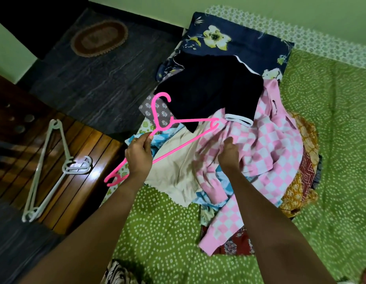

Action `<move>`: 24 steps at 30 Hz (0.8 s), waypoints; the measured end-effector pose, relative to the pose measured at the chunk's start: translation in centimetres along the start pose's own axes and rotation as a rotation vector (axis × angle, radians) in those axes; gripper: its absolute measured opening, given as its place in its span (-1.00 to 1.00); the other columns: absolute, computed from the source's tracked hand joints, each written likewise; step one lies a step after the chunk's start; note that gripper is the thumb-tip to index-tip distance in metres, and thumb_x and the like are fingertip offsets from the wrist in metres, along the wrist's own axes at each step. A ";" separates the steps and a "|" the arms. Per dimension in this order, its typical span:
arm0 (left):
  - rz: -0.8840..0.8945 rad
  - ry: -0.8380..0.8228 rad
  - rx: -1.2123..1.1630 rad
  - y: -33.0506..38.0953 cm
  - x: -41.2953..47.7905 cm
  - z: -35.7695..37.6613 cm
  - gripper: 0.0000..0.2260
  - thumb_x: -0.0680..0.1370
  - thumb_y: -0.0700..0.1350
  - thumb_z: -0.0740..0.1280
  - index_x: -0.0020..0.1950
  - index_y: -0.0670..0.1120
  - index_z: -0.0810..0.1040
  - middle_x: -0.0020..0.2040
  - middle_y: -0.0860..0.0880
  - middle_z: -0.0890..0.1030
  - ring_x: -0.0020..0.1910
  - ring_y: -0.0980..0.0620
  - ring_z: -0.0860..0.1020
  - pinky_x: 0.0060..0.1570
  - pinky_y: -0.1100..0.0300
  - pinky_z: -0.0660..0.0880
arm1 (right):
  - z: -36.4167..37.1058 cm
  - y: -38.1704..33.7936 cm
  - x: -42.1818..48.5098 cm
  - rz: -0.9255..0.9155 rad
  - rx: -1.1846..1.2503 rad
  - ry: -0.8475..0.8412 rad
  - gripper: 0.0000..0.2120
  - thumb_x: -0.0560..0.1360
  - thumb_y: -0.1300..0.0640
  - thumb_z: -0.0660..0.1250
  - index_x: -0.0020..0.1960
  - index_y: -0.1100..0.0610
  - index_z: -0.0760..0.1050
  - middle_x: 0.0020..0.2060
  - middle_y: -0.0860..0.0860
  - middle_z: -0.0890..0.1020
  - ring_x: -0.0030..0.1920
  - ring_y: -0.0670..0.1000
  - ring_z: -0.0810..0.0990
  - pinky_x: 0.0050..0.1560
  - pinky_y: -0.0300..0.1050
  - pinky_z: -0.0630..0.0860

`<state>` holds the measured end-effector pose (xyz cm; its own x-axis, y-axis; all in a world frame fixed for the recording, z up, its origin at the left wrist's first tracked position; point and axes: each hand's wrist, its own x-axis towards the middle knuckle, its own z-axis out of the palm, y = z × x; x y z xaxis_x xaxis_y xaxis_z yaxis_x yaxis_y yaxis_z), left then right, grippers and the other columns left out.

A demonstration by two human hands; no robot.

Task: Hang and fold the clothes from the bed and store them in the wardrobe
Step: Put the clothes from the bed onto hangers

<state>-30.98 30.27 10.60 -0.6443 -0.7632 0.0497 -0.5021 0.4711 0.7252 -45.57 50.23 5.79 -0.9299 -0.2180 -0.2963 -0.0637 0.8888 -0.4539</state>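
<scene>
Bed [167, 232], left hand [138, 154] apparently pinching pink hanger [195, 119]

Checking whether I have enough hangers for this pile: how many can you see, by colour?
Pink hanger: 1, held in the left hand
White hangers: at least 2, stacked on the wooden surface; exact number unclear
Total: at least 3
</scene>
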 end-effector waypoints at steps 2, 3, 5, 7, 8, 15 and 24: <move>-0.011 -0.076 -0.048 0.3 0.2 -0.2 -0.74 0.61 -0.13 0.22 0.17 -0.25 0.56 -0.02 -0.27 0.63 -0.04 -0.21 0.58 -0.09 0.02 0.46 | -0.6 -0.6 0.3 0.125 0.252 0.009 -0.79 0.48 0.47 0.14 0.05 0.35 0.45 -0.15 0.26 0.54 -0.12 0.16 0.53 -0.22 -0.14 0.34; -0.016 -0.106 -0.073 0.7 0.2 -0.4 -0.74 0.60 -0.13 0.22 0.17 -0.26 0.55 -0.06 -0.27 0.63 -0.08 -0.22 0.58 -0.11 0.01 0.46 | -1.4 -1.0 0.2 0.132 0.319 -0.008 -0.86 0.49 0.44 0.16 -0.07 0.32 0.47 -0.25 0.20 0.52 -0.21 0.12 0.51 -0.26 -0.18 0.29; -0.029 -0.163 -0.101 1.3 0.1 -0.8 -0.79 0.60 -0.16 0.22 0.16 -0.24 0.48 -0.25 -0.24 0.58 -0.26 -0.19 0.53 -0.22 0.03 0.43 | -2.7 -1.7 -0.1 0.066 0.363 0.000 -0.84 0.52 0.38 0.17 -0.14 0.37 0.51 -0.31 0.18 0.54 -0.28 0.09 0.48 -0.30 -0.20 0.25; -0.031 -0.228 -0.115 2.3 -0.3 -1.6 -0.89 0.60 -0.24 0.18 0.11 -0.22 0.38 -0.35 -0.15 0.47 -0.35 -0.12 0.45 -0.27 0.09 0.36 | -4.2 -2.1 -0.5 -0.028 0.323 0.073 -0.80 0.53 0.32 0.18 -0.07 0.41 0.55 -0.18 0.29 0.60 -0.16 0.17 0.56 -0.26 -0.11 0.32; -0.026 -0.247 -0.128 2.8 -0.5 -2.1 -0.93 0.60 -0.28 0.14 0.07 -0.19 0.36 -0.31 -0.13 0.47 -0.30 -0.12 0.48 -0.23 0.10 0.38 | -4.9 -2.2 -0.8 -0.076 0.311 0.109 -0.80 0.53 0.30 0.20 -0.01 0.39 0.56 -0.11 0.31 0.60 -0.07 0.22 0.58 -0.19 -0.07 0.38; -0.174 -0.321 -0.293 7.0 -1.9 -5.3 -0.80 0.54 -0.31 0.22 -0.08 -0.17 0.64 -0.09 -0.13 0.62 -0.20 0.03 0.48 -0.34 0.47 0.32 | -9.2 -5.8 -7.4 -0.338 0.472 0.099 -0.80 0.60 0.19 0.17 0.02 0.34 0.44 -0.23 0.11 0.50 -0.17 0.06 0.46 -0.22 -0.17 0.26; -0.429 -0.547 -0.735 9.0 -6.1 -11.6 -0.69 0.60 0.00 0.14 0.05 -0.18 0.57 -0.26 -0.06 0.64 -0.36 0.09 0.56 -0.46 0.36 0.44 | -10.6 -13.4 -20.8 -0.604 0.720 -0.111 -0.91 0.49 0.34 0.27 -0.01 0.26 0.46 -0.18 0.00 0.51 -0.19 -0.25 0.47 -0.09 -0.34 0.36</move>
<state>-24.85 34.06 24.73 -0.7614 -0.4094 -0.5026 -0.3926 -0.3258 0.8601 -29.21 47.13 26.94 -0.7702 -0.6305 0.0969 -0.2500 0.1587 -0.9552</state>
